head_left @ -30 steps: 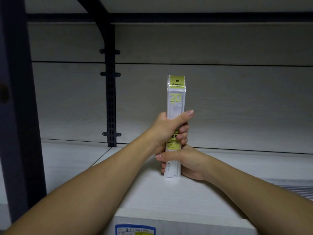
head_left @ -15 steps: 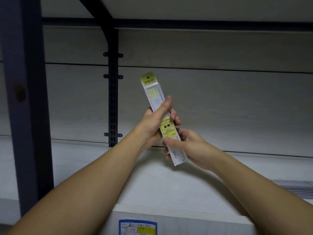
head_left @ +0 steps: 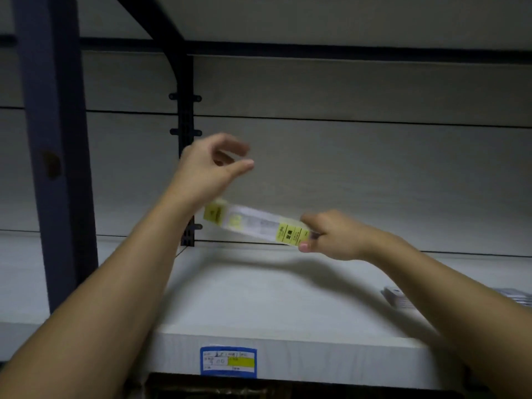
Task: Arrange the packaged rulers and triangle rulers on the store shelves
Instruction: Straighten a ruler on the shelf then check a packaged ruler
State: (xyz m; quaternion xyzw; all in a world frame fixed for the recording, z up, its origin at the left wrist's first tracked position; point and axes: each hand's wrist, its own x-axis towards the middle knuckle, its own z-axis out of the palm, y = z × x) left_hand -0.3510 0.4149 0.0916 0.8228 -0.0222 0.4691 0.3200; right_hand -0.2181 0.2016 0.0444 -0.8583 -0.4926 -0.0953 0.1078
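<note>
Packaged ruler (head_left: 256, 224): clear glossy plastic sleeve, faint sheen, yellow printed paper labels at both ends. Shelf (head_left: 259, 300): pale wood-grain laminate, matt, smooth, fine streaked texture along front edge. Back panel (head_left: 359, 180): same pale wood-look board, matt. Upright post (head_left: 54, 145): dark painted metal, dull finish. Slotted bracket rail (head_left: 185, 139): black metal, matt. Price tag (head_left: 228, 361) on shelf edge: paper card, blue border, yellow patch, slightly shiny.
</note>
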